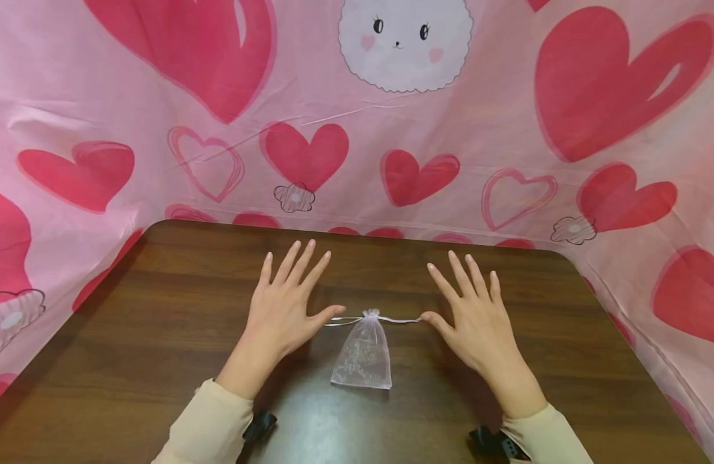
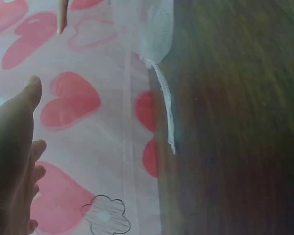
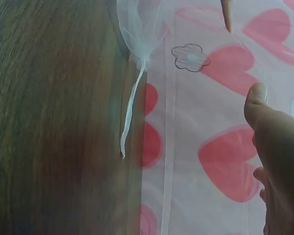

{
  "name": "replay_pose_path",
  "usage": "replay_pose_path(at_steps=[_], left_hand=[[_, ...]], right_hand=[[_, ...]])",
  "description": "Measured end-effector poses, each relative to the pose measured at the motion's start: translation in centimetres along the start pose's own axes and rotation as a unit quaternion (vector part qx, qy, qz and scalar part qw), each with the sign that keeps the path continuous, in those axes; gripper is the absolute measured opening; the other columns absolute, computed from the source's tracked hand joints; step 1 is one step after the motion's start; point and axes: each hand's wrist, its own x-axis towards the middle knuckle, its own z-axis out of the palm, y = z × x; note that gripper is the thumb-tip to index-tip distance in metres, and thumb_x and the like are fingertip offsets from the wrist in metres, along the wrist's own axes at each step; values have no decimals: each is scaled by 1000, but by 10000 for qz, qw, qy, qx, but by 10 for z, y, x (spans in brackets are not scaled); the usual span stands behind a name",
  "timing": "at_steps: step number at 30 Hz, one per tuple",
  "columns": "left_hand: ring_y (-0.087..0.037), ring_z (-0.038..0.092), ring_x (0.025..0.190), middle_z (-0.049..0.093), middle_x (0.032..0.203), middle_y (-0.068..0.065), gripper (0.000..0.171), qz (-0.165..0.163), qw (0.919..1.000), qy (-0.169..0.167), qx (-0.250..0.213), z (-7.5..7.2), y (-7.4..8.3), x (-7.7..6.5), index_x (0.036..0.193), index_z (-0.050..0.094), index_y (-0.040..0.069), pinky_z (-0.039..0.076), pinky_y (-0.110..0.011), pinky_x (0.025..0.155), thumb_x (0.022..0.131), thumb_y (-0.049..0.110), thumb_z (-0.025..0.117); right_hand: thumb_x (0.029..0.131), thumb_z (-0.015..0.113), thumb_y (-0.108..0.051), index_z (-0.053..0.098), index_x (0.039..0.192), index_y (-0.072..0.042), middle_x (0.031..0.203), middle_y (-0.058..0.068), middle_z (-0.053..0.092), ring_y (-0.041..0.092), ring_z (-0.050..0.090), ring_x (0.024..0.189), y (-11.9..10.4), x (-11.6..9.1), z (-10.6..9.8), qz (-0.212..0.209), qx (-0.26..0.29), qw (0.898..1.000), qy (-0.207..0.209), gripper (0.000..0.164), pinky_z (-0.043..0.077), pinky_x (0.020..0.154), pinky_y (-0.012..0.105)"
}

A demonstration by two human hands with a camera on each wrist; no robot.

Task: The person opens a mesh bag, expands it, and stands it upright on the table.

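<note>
A small sheer white drawstring pouch (image 1: 364, 357) lies on the table with its gathered neck pointing away from me. Its ribbon ends stretch out to both sides. My left hand (image 1: 284, 316), fingers spread, hovers to the left of it, the thumb over the left ribbon in the head view. On the other side my right hand (image 1: 479, 322) is spread too, its thumb close to the right ribbon tip. Both wrist views show the hands apart from the ribbons: the left ribbon (image 2: 165, 98) and the right ribbon (image 3: 132, 107) lie loose. Neither hand holds anything.
The dark wooden table (image 1: 171, 283) has rounded far corners. A pink cloth (image 1: 357, 109) printed with red hearts hangs behind it and along both sides. Black straps (image 1: 490, 443) sit at the wrists by the cream sleeves (image 1: 206, 422).
</note>
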Motion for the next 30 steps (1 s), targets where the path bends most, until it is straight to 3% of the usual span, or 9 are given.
replay_pose_path(at_steps=[14,30], left_hand=[[-21,4,151,15,165,0,86,217,9983,-523,-147,11,2,8,158,24,29,5,-53,118,88,75,46],[-21,15,150,22,163,1,83,788,9952,-496,-314,27,5,20,156,31,27,13,-53,117,89,72,49]], right_hand=[[91,62,-54,28,157,-29,164,9,17,32,8,150,-12,10,12,-95,175,9989,-414,78,9,115,60],[93,58,-57,30,156,-28,163,7,21,30,14,149,-23,21,22,-152,502,9961,-711,75,14,115,58]])
